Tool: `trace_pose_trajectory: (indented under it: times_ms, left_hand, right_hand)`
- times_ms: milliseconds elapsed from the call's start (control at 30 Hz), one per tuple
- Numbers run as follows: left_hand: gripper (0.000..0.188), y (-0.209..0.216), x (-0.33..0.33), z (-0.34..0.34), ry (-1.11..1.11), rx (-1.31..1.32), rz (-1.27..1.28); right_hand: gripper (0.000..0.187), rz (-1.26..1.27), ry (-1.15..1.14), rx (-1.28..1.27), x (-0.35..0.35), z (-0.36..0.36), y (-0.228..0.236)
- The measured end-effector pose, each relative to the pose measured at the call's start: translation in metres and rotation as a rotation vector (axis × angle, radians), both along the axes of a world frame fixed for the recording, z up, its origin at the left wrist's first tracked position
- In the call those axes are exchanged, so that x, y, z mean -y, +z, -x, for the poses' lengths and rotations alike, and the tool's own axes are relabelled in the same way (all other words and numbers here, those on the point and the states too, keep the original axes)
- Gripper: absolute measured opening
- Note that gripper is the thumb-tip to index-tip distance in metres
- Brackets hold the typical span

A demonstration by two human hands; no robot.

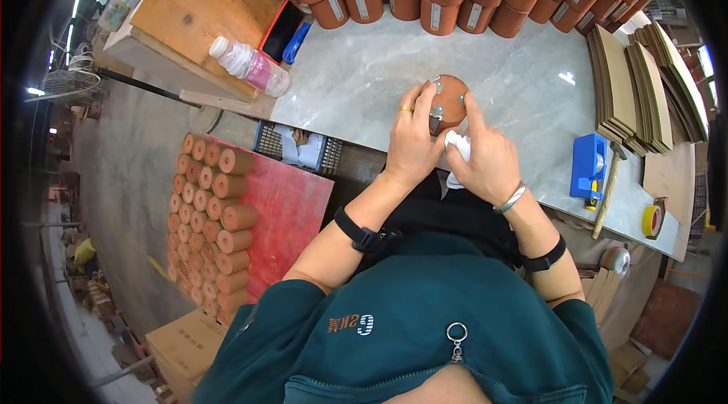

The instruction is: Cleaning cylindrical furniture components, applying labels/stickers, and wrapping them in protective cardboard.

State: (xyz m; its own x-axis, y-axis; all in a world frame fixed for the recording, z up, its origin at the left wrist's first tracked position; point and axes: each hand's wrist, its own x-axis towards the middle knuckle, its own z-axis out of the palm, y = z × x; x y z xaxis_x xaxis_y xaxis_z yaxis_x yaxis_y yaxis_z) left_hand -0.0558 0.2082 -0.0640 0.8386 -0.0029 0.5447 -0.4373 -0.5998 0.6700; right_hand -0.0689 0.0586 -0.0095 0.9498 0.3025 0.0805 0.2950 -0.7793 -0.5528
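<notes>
Both my hands meet mid-frame on the grey worktop [364,78]. My left hand [413,138] has its grip clamped round a brown cylindrical box [447,97]; my right hand [489,161] pinches a white cloth [459,147] against it.

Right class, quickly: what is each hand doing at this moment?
Left hand: closed around the round brown leather case with metal clasps.
Right hand: holding a white cloth, index finger on the case.
</notes>
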Motion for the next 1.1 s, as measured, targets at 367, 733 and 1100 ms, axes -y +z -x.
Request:
trace_pose_trajectory:
  times_ms: [367,733,1100]
  left_hand:
    - [0.095,-0.010,0.001,-0.005,0.027,-0.123,0.186]
    - [0.098,-0.012,-0.004,-0.006,-0.001,-0.107,0.113]
    - [0.101,-0.012,-0.011,-0.023,-0.051,-0.063,0.033]
  right_hand:
    - [0.072,0.004,0.172,0.125,-0.011,0.000,0.014]
    - [0.058,0.263,0.288,0.227,0.005,-0.002,0.030]
    - [0.042,0.055,-0.088,0.334,0.051,-0.008,-0.021]
